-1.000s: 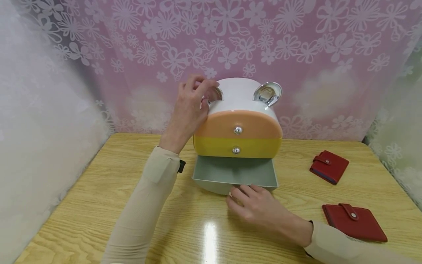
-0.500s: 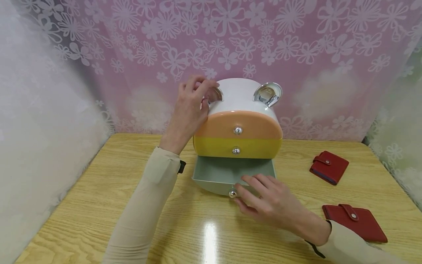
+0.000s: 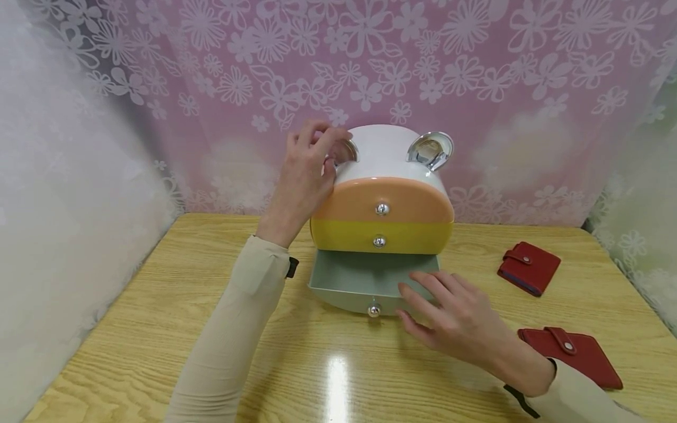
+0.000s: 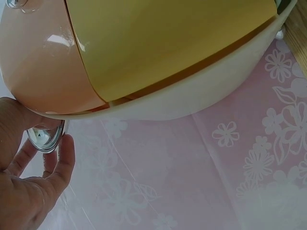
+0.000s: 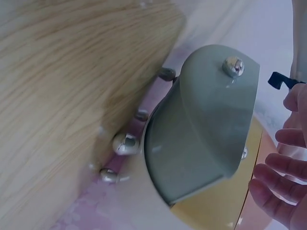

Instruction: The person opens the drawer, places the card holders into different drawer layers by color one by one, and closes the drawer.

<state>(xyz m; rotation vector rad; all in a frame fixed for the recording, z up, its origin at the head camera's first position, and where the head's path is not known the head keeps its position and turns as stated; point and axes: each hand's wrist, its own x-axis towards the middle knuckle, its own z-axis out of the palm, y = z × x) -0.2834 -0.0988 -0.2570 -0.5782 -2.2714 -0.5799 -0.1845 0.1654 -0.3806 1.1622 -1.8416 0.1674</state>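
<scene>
A small rounded chest of drawers [image 3: 383, 150] has a white body, an orange drawer [image 3: 349, 200], a yellow drawer [image 3: 344, 236] and a grey-green bottom drawer [image 3: 341, 298] pulled out. Nothing shows inside the visible part of the pulled-out drawer. My left hand [image 3: 302, 173] holds the chest's left silver ear [image 4: 45, 139] between thumb and fingers. At the drawer's front right corner is my right hand [image 3: 460, 323], fingers spread and holding nothing. It is apart from the silver knob [image 3: 374, 310] and overlaps the drawer's rim in the head view.
Two red snap wallets lie on the wooden table [image 3: 211, 329] to the right: a smaller wallet [image 3: 531, 269] farther back, and a wider wallet [image 3: 582, 355] nearer, partly behind my right forearm. A pink flowered cloth [image 3: 233, 117] hangs behind the chest.
My right hand has let go of the bottom drawer's knob and moved right, its fingers spreading. The drawer stays pulled out, and my left hand has kept its place on the ear.
</scene>
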